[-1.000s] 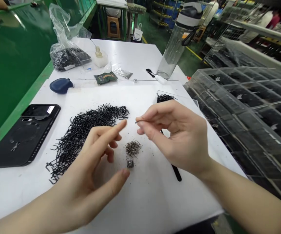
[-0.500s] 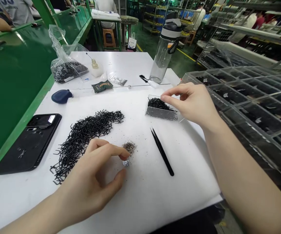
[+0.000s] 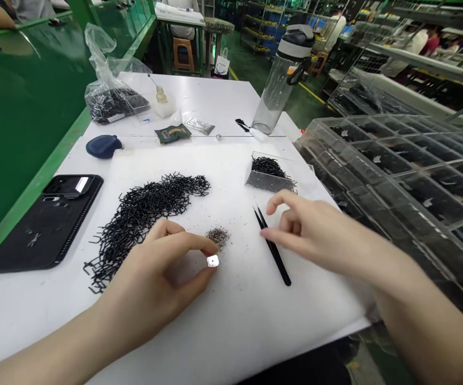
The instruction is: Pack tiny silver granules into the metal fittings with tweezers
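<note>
Between the thumb and index fingertip of my left hand [image 3: 151,278] is a small shiny square metal piece [image 3: 213,261], with a dark dot on its face. A little heap of tiny brown and black specks [image 3: 218,236] lies just beyond those fingertips. My right hand [image 3: 315,227] hovers by the black tweezers [image 3: 278,258], thumb and index finger apart around their upper part. The tweezers lie on the white sheet, points facing away. Behind them a clear tray [image 3: 269,183] holds short black bent pieces. Many more such black pieces [image 3: 143,211] are heaped to the left.
At left lies a black mat [image 3: 26,235] with a phone-like device. A blue air blower [image 3: 103,146], a plastic bag of black pieces [image 3: 113,101] and a clear bottle [image 3: 277,85] stand farther back. Stacked compartment trays [image 3: 400,176] flank the right side. Other people sit in the background.
My right hand has come away from the clear tray, back toward the tweezers. My left thumb and index finger have closed on the metal piece, whose bright flat face now shows.
</note>
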`<action>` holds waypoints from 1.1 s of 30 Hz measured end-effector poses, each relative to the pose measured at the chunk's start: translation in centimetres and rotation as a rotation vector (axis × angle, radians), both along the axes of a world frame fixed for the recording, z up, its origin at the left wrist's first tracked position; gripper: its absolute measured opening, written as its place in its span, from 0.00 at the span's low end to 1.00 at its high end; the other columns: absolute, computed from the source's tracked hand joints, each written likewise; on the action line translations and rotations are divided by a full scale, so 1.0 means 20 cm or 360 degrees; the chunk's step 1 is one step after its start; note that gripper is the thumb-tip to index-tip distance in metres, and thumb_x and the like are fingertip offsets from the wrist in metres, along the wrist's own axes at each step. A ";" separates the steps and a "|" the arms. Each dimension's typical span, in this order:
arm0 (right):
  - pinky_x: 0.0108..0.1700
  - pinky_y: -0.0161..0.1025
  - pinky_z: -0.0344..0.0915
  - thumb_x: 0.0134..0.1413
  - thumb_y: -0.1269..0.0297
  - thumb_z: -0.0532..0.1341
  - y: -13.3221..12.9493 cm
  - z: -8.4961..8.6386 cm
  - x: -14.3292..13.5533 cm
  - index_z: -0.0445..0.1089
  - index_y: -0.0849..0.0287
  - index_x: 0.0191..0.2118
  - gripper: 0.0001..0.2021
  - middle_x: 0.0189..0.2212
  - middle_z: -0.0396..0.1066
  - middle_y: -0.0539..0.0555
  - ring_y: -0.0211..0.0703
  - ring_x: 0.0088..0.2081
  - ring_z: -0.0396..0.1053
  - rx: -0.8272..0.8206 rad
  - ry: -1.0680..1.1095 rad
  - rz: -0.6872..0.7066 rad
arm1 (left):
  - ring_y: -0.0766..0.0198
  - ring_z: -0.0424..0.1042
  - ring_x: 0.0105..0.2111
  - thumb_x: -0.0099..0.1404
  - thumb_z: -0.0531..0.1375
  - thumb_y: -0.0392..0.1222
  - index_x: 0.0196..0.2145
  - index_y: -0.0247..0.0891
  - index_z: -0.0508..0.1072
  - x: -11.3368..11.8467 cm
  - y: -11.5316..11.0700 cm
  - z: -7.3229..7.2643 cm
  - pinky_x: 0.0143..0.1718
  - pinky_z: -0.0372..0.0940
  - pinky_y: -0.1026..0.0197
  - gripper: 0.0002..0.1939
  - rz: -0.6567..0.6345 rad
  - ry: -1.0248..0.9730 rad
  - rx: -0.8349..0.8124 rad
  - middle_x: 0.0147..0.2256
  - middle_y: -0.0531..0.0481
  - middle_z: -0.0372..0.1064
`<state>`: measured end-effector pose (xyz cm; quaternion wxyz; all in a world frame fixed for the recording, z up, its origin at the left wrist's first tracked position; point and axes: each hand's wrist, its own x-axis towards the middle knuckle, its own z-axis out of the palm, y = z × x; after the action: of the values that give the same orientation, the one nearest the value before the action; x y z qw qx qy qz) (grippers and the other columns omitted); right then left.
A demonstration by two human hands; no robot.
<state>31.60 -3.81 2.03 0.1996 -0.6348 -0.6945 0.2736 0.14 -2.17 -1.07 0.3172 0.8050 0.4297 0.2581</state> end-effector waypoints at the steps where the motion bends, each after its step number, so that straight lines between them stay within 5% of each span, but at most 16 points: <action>1: 0.27 0.42 0.57 0.68 0.56 0.72 -0.03 -0.04 -0.02 0.73 0.48 0.49 0.10 0.20 0.75 0.38 0.43 0.19 0.66 -0.0009 -0.0002 -0.0002 | 0.52 0.77 0.43 0.74 0.67 0.43 0.46 0.52 0.90 0.00 0.00 0.01 0.41 0.73 0.55 0.09 0.0007 -0.0005 -0.0010 0.36 0.51 0.79; 4: 0.27 0.42 0.53 0.66 0.64 0.69 -0.06 -0.10 -0.06 0.71 0.47 0.55 0.15 0.19 0.66 0.36 0.43 0.19 0.62 0.0007 0.0052 -0.0007 | 0.54 0.76 0.41 0.74 0.67 0.42 0.46 0.52 0.90 0.00 0.00 0.02 0.38 0.71 0.56 0.10 0.0024 -0.0020 -0.0066 0.37 0.51 0.78; 8: 0.27 0.42 0.59 0.65 0.63 0.70 0.00 0.02 -0.06 0.79 0.48 0.52 0.11 0.20 0.62 0.39 0.41 0.21 0.61 0.0059 0.0291 0.0027 | 0.56 0.74 0.38 0.71 0.68 0.41 0.46 0.52 0.90 0.00 0.00 0.02 0.35 0.69 0.57 0.11 0.0046 -0.0020 -0.0120 0.38 0.52 0.79; 12: 0.31 0.43 0.74 0.73 0.57 0.68 0.12 0.12 -0.08 0.88 0.44 0.49 0.09 0.28 0.82 0.47 0.47 0.30 0.80 -0.0024 0.0993 0.0088 | 0.59 0.71 0.34 0.68 0.69 0.40 0.43 0.52 0.90 0.00 0.00 0.03 0.32 0.66 0.58 0.10 0.0063 -0.0042 -0.0135 0.38 0.53 0.77; 14: 0.30 0.45 0.79 0.69 0.49 0.73 0.17 0.08 -0.11 0.89 0.45 0.43 0.09 0.40 0.91 0.51 0.56 0.41 0.90 -0.0190 0.1377 0.0223 | 0.60 0.73 0.35 0.67 0.70 0.38 0.41 0.52 0.91 0.00 -0.01 0.03 0.33 0.67 0.59 0.10 0.0042 -0.0064 -0.0137 0.36 0.53 0.76; 16: 0.32 0.44 0.83 0.64 0.49 0.81 0.19 0.01 -0.13 0.89 0.45 0.43 0.09 0.39 0.92 0.51 0.57 0.43 0.92 -0.0258 0.1447 0.0246 | 0.59 0.75 0.38 0.68 0.69 0.37 0.41 0.52 0.91 0.00 -0.01 0.02 0.35 0.69 0.60 0.11 0.0016 -0.0077 -0.0121 0.35 0.54 0.75; 21: 0.32 0.39 0.83 0.74 0.48 0.79 0.15 -0.14 -0.15 0.91 0.44 0.43 0.09 0.32 0.89 0.50 0.45 0.33 0.86 -0.0119 0.1321 0.0255 | 0.60 0.77 0.40 0.69 0.69 0.35 0.42 0.52 0.90 0.00 -0.01 0.02 0.32 0.66 0.63 0.12 -0.0004 -0.0027 -0.0072 0.35 0.55 0.78; 23: 0.35 0.38 0.83 0.75 0.55 0.79 0.14 -0.15 -0.14 0.94 0.41 0.46 0.03 0.36 0.90 0.50 0.43 0.35 0.85 -0.0004 0.1206 0.0370 | 0.60 0.78 0.41 0.69 0.69 0.35 0.43 0.52 0.90 0.00 -0.01 0.02 0.34 0.68 0.63 0.12 0.0007 -0.0025 -0.0073 0.35 0.56 0.79; 26: 0.41 0.39 0.83 0.73 0.64 0.78 0.16 -0.14 -0.11 0.95 0.39 0.48 0.09 0.43 0.90 0.49 0.42 0.38 0.85 0.0134 0.1001 0.0513 | 0.59 0.78 0.42 0.69 0.69 0.35 0.42 0.53 0.90 0.00 -0.01 0.03 0.40 0.73 0.63 0.12 0.0041 -0.0034 -0.0097 0.34 0.56 0.79; 33: 0.47 0.44 0.88 0.70 0.61 0.80 0.17 -0.15 -0.08 0.95 0.40 0.46 0.05 0.42 0.93 0.51 0.50 0.43 0.90 0.0073 0.0777 0.0459 | 0.55 0.80 0.44 0.69 0.69 0.39 0.41 0.53 0.88 0.01 0.00 0.05 0.46 0.78 0.58 0.08 0.0050 0.0073 -0.0168 0.34 0.55 0.81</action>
<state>30.03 -0.45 -0.88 0.3343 -0.4400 -0.7150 0.4283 0.24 -2.19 -0.14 0.3452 0.7861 0.4624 0.2214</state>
